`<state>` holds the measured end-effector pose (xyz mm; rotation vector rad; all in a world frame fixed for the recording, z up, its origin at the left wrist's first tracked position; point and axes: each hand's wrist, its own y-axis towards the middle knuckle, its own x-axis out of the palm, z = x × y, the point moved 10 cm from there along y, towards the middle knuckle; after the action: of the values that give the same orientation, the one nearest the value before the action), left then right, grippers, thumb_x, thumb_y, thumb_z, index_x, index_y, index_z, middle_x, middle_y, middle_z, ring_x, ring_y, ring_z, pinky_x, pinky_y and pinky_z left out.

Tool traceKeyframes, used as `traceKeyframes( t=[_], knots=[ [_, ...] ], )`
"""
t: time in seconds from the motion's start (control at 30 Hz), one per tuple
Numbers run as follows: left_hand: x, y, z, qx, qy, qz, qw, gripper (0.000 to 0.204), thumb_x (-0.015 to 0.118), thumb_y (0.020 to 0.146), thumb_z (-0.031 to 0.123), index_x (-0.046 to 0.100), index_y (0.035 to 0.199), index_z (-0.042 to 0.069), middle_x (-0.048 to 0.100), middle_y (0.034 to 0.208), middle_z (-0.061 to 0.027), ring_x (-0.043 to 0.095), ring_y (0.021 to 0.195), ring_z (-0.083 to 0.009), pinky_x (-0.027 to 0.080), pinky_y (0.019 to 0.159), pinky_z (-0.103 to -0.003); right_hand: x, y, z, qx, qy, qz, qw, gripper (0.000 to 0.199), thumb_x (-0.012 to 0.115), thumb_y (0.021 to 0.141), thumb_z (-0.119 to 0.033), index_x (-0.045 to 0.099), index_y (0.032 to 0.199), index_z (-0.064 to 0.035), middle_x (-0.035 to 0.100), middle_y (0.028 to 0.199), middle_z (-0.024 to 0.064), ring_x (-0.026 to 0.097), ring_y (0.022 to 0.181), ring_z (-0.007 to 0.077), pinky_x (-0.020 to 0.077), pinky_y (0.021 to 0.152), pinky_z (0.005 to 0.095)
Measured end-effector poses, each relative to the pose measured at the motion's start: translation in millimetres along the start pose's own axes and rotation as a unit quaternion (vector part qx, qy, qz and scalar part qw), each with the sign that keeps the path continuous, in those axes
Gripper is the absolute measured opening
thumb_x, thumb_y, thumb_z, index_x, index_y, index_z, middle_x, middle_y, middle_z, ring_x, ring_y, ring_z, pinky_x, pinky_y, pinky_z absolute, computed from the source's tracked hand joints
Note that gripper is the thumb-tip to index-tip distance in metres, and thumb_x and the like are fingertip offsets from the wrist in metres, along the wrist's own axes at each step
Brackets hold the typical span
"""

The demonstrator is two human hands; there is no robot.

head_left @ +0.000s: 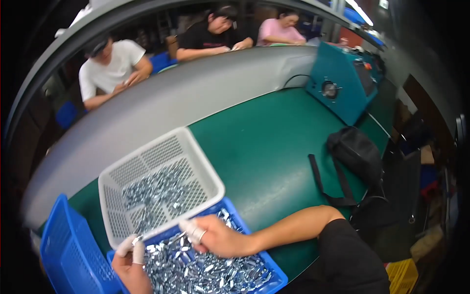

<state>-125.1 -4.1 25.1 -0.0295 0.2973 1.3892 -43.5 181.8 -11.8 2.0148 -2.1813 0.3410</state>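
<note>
A blue basket (pixel 280 280) full of small shiny metal pieces (pixel 196 272) lies right in front of me. My left hand (pixel 131 268), with pale covers on its fingertips, is over the basket's left edge. Its thumb and finger pinch a small shiny metal piece (pixel 137 239). Above the pile, my right hand (pixel 223 238) is closed, its covered fingertips pressed together; what they hold is too small to make out. Just beyond both hands is a white mesh basket (pixel 208 166) with more metal pieces (pixel 161 191) spread on its bottom.
An empty-looking blue basket (pixel 73 245) leans at the left. On the green table (pixel 254 137) lie a black bag (pixel 357 152) with straps and, farther back, a teal machine (pixel 338 81). A grey partition (pixel 196 93) stands behind; three people work beyond it.
</note>
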Motion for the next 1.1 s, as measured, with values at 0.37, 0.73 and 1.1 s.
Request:
traceKeyframes(
  t=[0.37,0.73,1.1],
  knots=[
    [84.3,-36.6,16.0,0.089,0.306,-0.222,0.922,0.023,0.077,0.070,0.016,0.067,0.084,0.001,0.062,0.071,-0.0065,0.054,0.060,-0.0154,0.043,0.055,-0.028,-14.0,-10.3,-9.2,-0.029,-0.016,-0.003,0.999,0.047,0.044,0.097,-0.032,0.047,0.059,-0.0051,0.045,0.049,-0.0012,0.042,0.046,0.0062,0.0351,0.045,0.0249],
    [99.7,-46.2,19.2,0.210,0.367,-0.325,0.846,0.022,0.077,0.062,0.016,0.066,0.075,0.002,0.055,0.063,-0.0088,0.052,0.065,-0.0282,0.041,0.062,-0.039,4.0,-5.6,-11.9,0.018,-0.056,-0.061,0.996,0.039,0.037,0.100,-0.022,0.043,0.065,-0.0051,0.048,0.057,0.0012,0.041,0.051,0.0070,0.0351,0.050,0.0237],
    [100.1,-64.3,15.5,0.198,0.287,-0.403,0.846,0.020,0.072,0.067,0.008,0.067,0.086,0.008,0.059,0.076,-0.0074,0.054,0.075,-0.0264,0.045,0.068,-0.036,4.0,-12.2,-13.5,0.021,-0.072,-0.071,0.995,0.040,0.037,0.100,-0.024,0.042,0.065,-0.0060,0.049,0.057,0.0009,0.037,0.050,0.0049,0.0319,0.047,0.0220]
  ],
)
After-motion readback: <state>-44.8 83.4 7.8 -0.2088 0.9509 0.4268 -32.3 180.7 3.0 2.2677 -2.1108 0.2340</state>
